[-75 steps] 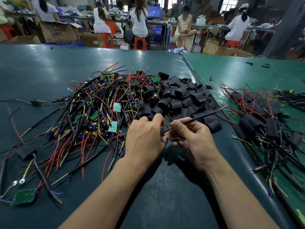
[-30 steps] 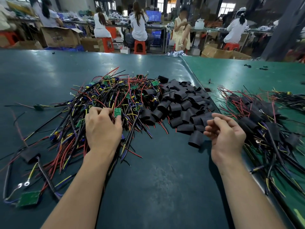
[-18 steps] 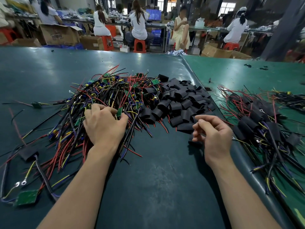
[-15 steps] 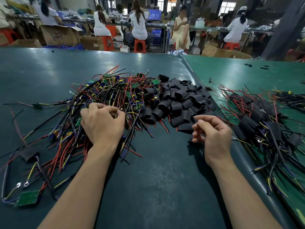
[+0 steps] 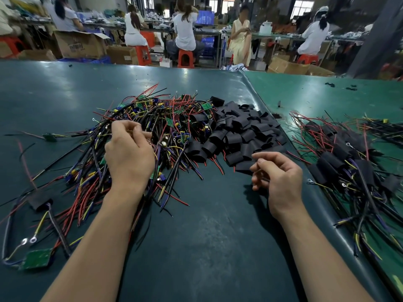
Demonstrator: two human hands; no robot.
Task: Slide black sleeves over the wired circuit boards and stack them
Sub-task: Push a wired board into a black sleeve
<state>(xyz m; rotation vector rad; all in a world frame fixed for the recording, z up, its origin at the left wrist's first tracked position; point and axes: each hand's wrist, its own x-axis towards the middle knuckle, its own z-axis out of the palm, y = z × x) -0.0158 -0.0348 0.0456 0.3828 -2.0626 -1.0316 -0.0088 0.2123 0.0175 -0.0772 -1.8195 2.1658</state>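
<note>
Behind the dark green table, seated workers fill a busy workshop. At ten o'clock, the left hand is curled into the tangle of wired circuit boards, fingers pinched on thin wires. At three o'clock, the right hand is loosely curled beside the pile of black sleeves; I cannot tell whether it holds one. Finished sleeved boards lie further right. My worry: the wires are so knotted that pulling one board could drag its neighbours along, or snag a lead and strain its solder joint.
</note>
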